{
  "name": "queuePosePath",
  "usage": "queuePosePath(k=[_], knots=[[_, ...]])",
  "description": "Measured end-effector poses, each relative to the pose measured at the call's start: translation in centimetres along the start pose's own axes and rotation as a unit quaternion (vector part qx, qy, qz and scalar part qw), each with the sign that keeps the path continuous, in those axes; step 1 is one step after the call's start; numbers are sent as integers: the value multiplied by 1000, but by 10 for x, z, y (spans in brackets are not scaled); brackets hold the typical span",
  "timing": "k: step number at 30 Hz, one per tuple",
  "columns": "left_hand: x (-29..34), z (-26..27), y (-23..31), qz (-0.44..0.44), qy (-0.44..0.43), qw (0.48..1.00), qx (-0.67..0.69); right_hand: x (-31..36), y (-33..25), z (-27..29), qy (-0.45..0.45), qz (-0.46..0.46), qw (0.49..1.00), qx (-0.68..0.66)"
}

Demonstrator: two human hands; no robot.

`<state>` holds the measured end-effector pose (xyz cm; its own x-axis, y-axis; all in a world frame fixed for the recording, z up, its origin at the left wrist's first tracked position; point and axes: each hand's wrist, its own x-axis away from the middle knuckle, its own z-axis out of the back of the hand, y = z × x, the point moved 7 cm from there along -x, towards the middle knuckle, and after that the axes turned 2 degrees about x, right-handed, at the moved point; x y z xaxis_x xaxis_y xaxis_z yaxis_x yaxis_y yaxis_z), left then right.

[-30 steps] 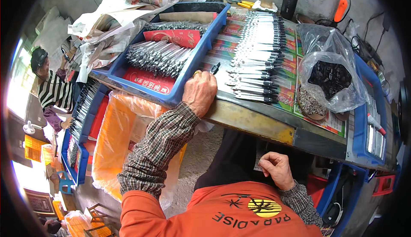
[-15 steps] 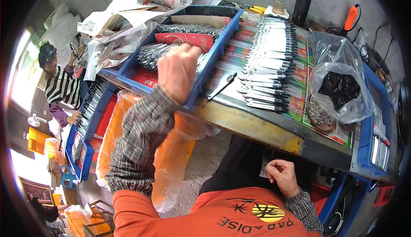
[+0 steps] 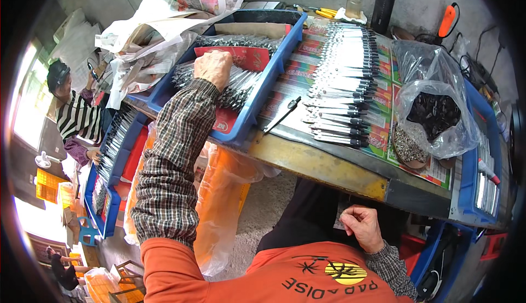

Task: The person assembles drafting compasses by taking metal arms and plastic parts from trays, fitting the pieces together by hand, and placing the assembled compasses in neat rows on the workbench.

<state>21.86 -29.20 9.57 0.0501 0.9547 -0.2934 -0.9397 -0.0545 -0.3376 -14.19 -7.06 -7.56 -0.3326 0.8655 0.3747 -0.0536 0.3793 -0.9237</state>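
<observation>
My left hand (image 3: 215, 68) is curled into a fist over the blue tray (image 3: 268, 87), at the near edge of a red card (image 3: 251, 56). Clear, thin pen parts (image 3: 241, 87) lie in a heap just below and beside it. Whatever the fingers hold is hidden by the back of the hand. Near my lap, below the table edge, my right hand (image 3: 362, 227) is closed with thumb and fingertips together; I cannot make out anything in it. A single black-and-clear pen (image 3: 282, 114) lies apart on the table, left of a long row of similar pens (image 3: 342, 84).
A clear bag of black parts (image 3: 435, 114) and a brown dish of small metal bits (image 3: 408, 145) sit right of the row. Beyond stand a black flask (image 3: 383, 4) and a blue tray (image 3: 471, 185). Crumpled newspaper (image 3: 148, 40) is piled left. A person (image 3: 76, 106) works far left.
My left hand has moved slightly left and away from me in the tray, and its blur has gone; more of the pen parts show. The right hand has barely moved.
</observation>
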Motion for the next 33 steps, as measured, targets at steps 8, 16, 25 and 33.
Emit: queuePosePath(k=[8, 16, 25, 33], knots=[[-5, -1, 20, -50, 25, 997, -48, 5, -9, 4, 6, 20, 999, 33], [-8, -36, -10, -88, 93, 992, -16, 24, -49, 25, 24, 122, 985, 119], [7, -30, -21, -106, 217, 970, 12, 96, -127, 89, 215, 312, 864, 330], [30, 7, -31, -38, 234, 922, 306, 147, -172, 186, 452, 293, 720, 439]])
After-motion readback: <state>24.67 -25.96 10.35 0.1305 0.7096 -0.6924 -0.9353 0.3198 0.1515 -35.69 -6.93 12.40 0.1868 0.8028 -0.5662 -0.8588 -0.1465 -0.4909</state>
